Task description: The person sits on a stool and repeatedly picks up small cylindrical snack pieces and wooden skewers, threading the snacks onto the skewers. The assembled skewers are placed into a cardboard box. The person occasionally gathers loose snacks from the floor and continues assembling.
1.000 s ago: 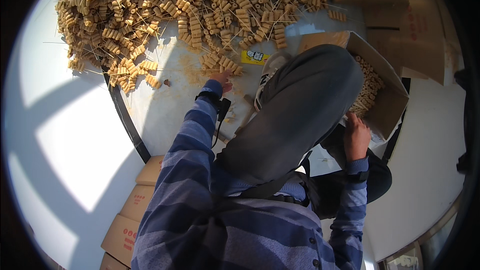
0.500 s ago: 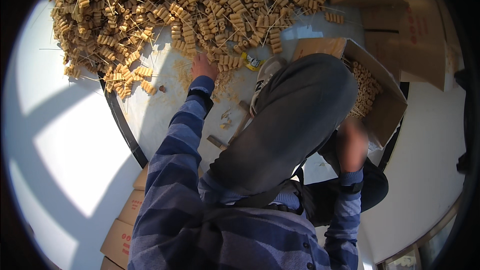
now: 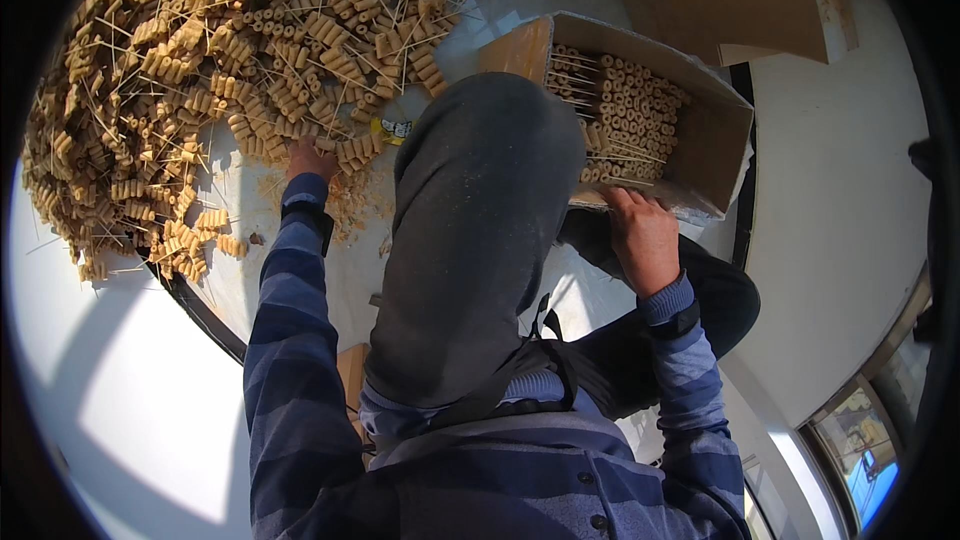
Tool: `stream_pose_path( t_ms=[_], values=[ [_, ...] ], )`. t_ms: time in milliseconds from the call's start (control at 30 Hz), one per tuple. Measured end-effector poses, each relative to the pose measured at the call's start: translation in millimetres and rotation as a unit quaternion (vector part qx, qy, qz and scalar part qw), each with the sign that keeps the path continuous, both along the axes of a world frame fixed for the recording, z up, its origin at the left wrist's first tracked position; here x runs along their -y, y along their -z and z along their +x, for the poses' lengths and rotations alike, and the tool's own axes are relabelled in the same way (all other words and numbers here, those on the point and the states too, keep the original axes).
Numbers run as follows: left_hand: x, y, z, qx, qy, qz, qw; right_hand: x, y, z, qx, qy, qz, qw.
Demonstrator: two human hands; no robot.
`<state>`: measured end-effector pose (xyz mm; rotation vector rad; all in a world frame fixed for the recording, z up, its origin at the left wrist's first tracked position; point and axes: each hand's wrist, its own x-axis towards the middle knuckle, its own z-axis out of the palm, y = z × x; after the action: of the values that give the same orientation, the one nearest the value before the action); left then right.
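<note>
A large pile of skewers (image 3: 330, 40), each a row of tan, ring-shaped pieces on a thin stick, covers the far left. At its near edge my left hand (image 3: 313, 160) has its fingers closed at the end of one skewer (image 3: 358, 151); the fingertips are partly hidden. On the right an open cardboard box (image 3: 715, 100) holds packed skewers (image 3: 630, 115), most with their round ends facing up and some lying sideways. My right hand (image 3: 645, 245) is bent over the box's near rim, fingers curled on it.
My raised knee (image 3: 490, 160) stands between the pile and the box. A small yellow-and-black packet (image 3: 392, 130) lies beside the knee. Crumbs (image 3: 350, 205) are scattered near my left hand. Another cardboard box (image 3: 760, 0) stands behind on the right.
The view has swung right, so more of the box's contents shows. My right hand, blurred before near my leg, is now at the box's near rim. My left hand stays at the pile's edge.
</note>
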<state>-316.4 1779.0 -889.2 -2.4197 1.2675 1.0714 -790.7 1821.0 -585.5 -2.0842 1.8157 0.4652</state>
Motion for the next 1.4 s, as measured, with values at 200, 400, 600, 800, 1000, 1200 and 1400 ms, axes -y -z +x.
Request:
stream_pose_path(
  t_ms=[200, 400, 600, 800, 1000, 1200, 1400],
  values=[
    [-14.2, -28.6, 31.0, -0.261, -0.123, -0.062, 0.956, -1.0, -7.0, 11.7, 0.012, -0.025, -0.014, 1.0],
    [3.5, -208.3, 40.1, -0.466, -0.247, -0.096, 0.844, 14.0, -74.0, 18.6, 0.102, 0.054, -0.174, 0.978],
    [20.0, -377.7, -26.3, -0.49, -0.007, -0.139, 0.861, 20.9, -158.3, 63.2, 0.19, -0.097, -0.4, 0.892],
    [13.1, -461.8, -95.9, -0.496, 0.171, -0.07, 0.848, 8.9, -177.6, 100.8, 0.063, -0.191, -0.37, 0.907],
    [-11.1, -473.9, -131.5, -0.501, 0.266, -0.102, 0.817, -5.4, -176.1, 90.3, 0.086, -0.226, -0.307, 0.921],
    [-21.9, -473.0, -148.0, -0.406, 0.365, -0.161, 0.822, -37.1, -174.1, 75.9, 0.13, -0.242, -0.251, 0.928],
    [-13.6, -472.4, -176.9, -0.363, 0.477, -0.247, 0.761, -48.6, -178.5, 26.6, 0.09, -0.196, -0.201, 0.956]
  ],
)
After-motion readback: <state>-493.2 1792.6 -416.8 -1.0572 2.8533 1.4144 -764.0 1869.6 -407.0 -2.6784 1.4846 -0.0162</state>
